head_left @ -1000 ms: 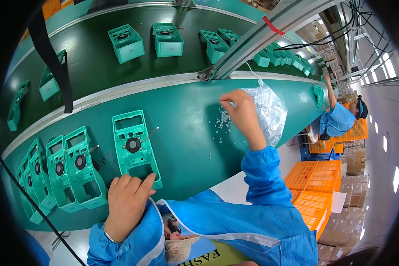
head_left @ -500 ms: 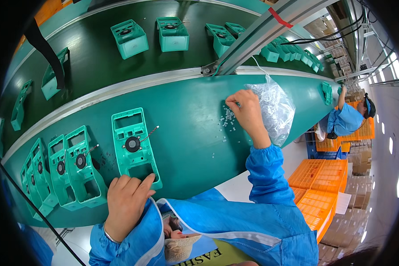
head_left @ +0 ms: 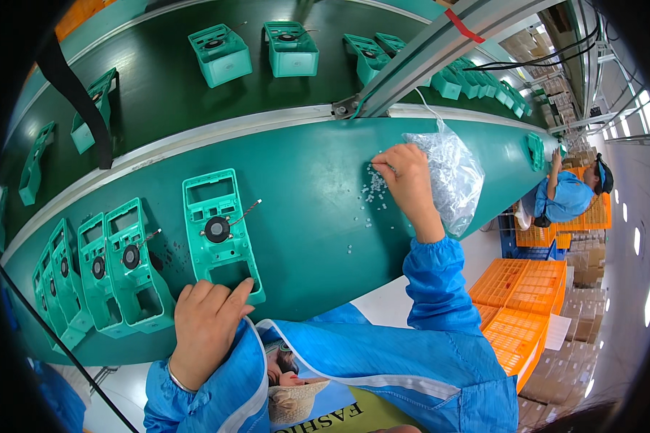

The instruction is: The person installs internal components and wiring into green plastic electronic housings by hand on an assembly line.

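Observation:
My left hand (head_left: 213,325) grips the near end of a green plastic housing (head_left: 247,265) lying on the green work table. A round black fan (head_left: 217,229) sits in that housing, its thin wire and small connector sticking out to the right. Over a scatter of tiny pale pieces (head_left: 373,193), my right hand (head_left: 409,182) has its thumb and fingertips pinched together. Whatever is between those fingertips is too small to make out. Right beside this hand stands a clear plastic bag (head_left: 458,173) full of small pale pieces.
Several similar housings with fans (head_left: 126,270) stand left of my left hand. Behind the table runs a dark green belt (head_left: 152,83) carrying more housings (head_left: 292,58). A metal post (head_left: 412,58) rises at its edge. Orange crates (head_left: 513,317) and a co-worker (head_left: 567,195) are at right.
The view has shifted slightly. My right hand stays pinched over the scattered pieces, and my left hand keeps its hold on the housing. The co-worker's arm has moved a little.

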Demonstrator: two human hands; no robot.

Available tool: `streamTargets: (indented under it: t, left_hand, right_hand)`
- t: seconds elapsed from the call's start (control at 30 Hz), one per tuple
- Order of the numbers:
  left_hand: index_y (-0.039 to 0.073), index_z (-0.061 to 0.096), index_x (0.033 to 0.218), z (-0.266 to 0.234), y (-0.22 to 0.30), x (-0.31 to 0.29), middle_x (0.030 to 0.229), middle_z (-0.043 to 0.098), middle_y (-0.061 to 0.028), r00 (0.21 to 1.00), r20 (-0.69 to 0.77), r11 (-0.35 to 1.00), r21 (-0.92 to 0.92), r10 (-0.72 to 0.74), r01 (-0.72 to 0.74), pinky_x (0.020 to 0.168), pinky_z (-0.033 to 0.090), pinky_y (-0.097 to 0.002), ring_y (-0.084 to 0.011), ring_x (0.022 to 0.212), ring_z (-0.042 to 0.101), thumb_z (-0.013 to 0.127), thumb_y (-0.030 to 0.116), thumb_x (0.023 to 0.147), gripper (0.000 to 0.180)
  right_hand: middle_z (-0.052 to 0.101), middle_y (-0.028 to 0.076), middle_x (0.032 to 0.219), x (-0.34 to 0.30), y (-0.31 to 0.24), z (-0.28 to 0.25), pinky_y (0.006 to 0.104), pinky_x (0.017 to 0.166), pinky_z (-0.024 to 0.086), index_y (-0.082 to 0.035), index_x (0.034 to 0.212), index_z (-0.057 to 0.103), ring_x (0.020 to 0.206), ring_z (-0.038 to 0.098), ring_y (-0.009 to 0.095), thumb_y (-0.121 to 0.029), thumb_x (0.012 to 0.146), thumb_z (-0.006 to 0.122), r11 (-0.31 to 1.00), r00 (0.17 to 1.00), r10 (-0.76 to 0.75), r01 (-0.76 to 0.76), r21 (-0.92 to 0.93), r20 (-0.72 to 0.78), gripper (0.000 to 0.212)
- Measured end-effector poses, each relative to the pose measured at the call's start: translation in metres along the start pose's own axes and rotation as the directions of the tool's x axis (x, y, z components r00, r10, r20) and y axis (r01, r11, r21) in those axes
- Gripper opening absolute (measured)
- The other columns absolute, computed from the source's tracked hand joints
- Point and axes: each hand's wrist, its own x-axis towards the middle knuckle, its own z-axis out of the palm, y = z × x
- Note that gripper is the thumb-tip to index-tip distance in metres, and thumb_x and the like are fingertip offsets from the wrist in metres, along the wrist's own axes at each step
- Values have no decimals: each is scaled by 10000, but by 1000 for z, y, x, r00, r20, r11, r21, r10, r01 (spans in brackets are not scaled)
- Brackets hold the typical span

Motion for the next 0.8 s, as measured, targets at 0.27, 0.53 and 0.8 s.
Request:
streamTargets:
  t: [0.27, 0.53, 0.8]
  left_hand:
    - [103, 718, 1200, 1, 0, -5, 782, 526, -22, 998, 8, 998, 25, -56, 56, 683, 413, -386, -218, 786, 537, 804, 237, 738, 489]
    - [120, 726, 1223, 2, 1, -2, 782, 520, -12, 999, -28, 999, 36, 17, -16, 672, 404, -368, -204, 765, 531, 809, 262, 722, 528]
    - [133, 713, 1170, -2, -6, -4, 821, 543, 4, 997, 6, 993, 85, 81, -81, 719, 421, -352, -187, 814, 547, 708, 182, 823, 351]
  right_hand:
    - [687, 22, 879, 5, -10, 1, 453, 897, 455, -116, 833, 751, 955, 629, 270, -90, 767, 773, 975, 982, -183, 176, -132, -45, 74]
    - [700, 29, 926, 27, -103, -8, 422, 912, 453, -99, 859, 765, 985, 634, 264, -65, 756, 821, 926, 965, -261, 239, 294, 36, 122]
    - [661, 10, 903, 68, -164, 17, 413, 898, 456, -115, 862, 755, 945, 614, 257, -86, 750, 844, 692, 775, -611, 421, 587, 165, 146]
